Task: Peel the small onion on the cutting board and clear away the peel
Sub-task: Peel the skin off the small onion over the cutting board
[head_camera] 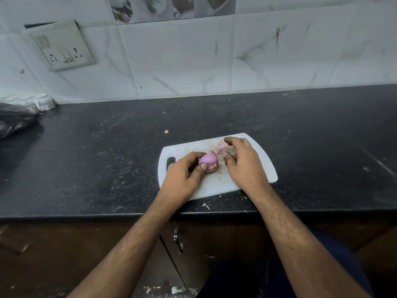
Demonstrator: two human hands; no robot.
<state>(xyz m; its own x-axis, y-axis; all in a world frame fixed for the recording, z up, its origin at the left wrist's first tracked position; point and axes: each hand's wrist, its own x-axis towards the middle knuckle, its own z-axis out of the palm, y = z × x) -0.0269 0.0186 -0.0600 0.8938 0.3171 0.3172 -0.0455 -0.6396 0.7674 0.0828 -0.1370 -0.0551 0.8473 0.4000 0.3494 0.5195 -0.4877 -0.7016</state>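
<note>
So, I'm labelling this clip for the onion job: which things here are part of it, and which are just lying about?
Part of the job:
small purple onion, held by the left hand
pink strip of peel, at the right hand
white plastic cutting board

Just lying about:
dark crumpled bag at the far left
white wall socket plate
black speckled countertop

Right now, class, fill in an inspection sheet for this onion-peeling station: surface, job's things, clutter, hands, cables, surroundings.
Surface: black countertop, speckled with crumbs.
Job's things: white cutting board; small onion, partly peeled; peel pulled off beside it.
Clutter: scraps near the counter edge; dark bag at far left.
Hands: left hand holds the onion; right hand pinches the peel.
Cables: nothing seen.
Surroundings: tiled wall, socket plate, cabinet handle below.
</note>
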